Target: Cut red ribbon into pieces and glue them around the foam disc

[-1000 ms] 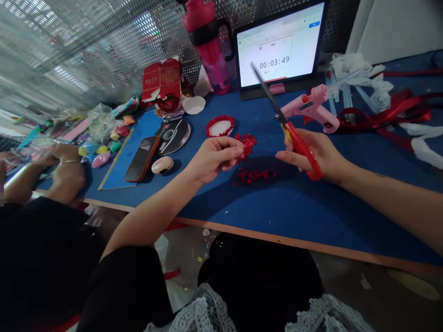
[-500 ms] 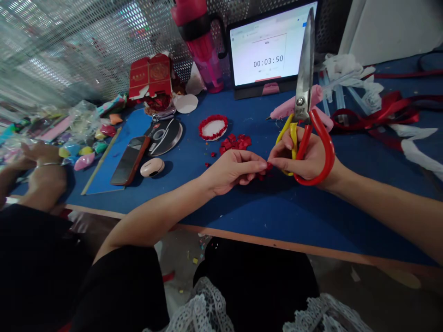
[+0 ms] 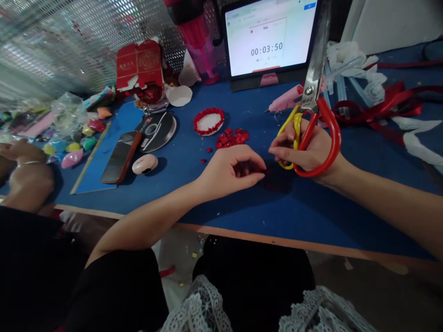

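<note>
**Scissors (image 3: 313,78) upright, loose red pieces (image 3: 231,138) close by**

Blue desk (image 3: 311,216), orange-edged, seen from 6 o'clock. Tablet (image 3: 266,41) with a running timer at 12; pink glue gun (image 3: 285,99) at 1; tangled red ribbon (image 3: 380,108) at 2 to 3. Phone (image 3: 119,157), ribbon spool (image 3: 157,131) and earbud case (image 3: 144,163) at 9 to 10. Another person's hand (image 3: 29,180) at the far 9 o'clock edge, apart from the work.

Right hand (image 3: 304,150): grip closed around the red and yellow handles, blades shut, tips toward 12. Left hand (image 3: 228,173): fingers curled low over the desk, near the right hand; whether that grip pinches anything is hidden. Red pieces lie in a small heap at 11, just beside the red-edged white disc (image 3: 208,121), with strays around.

Risks: a careless swing could bring the blade tips against the tablet or glue gun. A sweep of the left wrist could scatter the heap. Small strays could be lost against the dark patch under the hands.
</note>
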Demonstrator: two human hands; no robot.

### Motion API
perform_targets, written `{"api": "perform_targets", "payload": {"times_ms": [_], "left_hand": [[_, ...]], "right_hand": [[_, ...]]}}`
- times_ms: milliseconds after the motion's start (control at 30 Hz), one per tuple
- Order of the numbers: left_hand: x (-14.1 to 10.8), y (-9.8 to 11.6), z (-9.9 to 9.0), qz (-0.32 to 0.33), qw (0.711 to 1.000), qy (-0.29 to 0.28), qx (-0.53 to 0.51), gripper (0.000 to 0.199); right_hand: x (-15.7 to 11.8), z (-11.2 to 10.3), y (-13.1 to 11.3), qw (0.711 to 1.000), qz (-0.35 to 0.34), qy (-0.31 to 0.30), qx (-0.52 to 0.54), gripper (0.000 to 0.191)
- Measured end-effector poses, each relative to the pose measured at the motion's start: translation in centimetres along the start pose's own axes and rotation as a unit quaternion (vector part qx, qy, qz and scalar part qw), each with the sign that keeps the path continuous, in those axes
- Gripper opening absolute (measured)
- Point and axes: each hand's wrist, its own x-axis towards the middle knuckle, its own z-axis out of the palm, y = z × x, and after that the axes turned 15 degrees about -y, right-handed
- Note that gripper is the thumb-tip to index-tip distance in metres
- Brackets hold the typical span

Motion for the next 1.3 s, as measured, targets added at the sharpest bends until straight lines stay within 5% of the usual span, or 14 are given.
{"api": "perform_targets", "payload": {"times_ms": [167,333,433,533,633,733,900,1300], "left_hand": [[-0.3,0.0,1.5,0.094,0.954,-0.035,0.281,0.019],[0.0,0.1,2.3,0.094,0.926,-0.067,0.360,0.022],[0.0,0.4,1.9,0.073,0.967,-0.031,0.241,0.018],[-0.1,0.7,1.3,-0.006,0.999,0.026,-0.042,0.011],[-0.2,0.5,0.9,-0.052,0.954,0.077,-0.284,0.013],[-0.2,0.1,0.9,-0.054,0.910,0.103,-0.397,0.017],[-0.4,0.0,1.2,-0.042,0.894,0.087,-0.437,0.025],[-0.6,0.0,1.5,-0.042,0.921,0.029,-0.385,0.022]], "right_hand": [[0.3,-0.4,0.4,1.000,-0.004,0.011,-0.027,0.045],[0.4,-0.5,0.5,1.000,0.003,0.019,-0.021,0.047],[0.2,-0.4,0.3,1.000,0.005,0.007,-0.014,0.045],[0.1,-0.3,0.1,1.000,-0.006,-0.007,-0.005,0.041],[-0.2,0.0,0.1,0.999,-0.017,-0.031,-0.001,0.038],[-0.5,0.3,0.2,0.998,-0.013,-0.061,0.002,0.035],[-0.9,0.9,0.0,0.996,-0.016,-0.080,0.019,0.032],[-1.2,1.3,-0.1,0.993,-0.050,-0.103,0.005,0.032]]}}
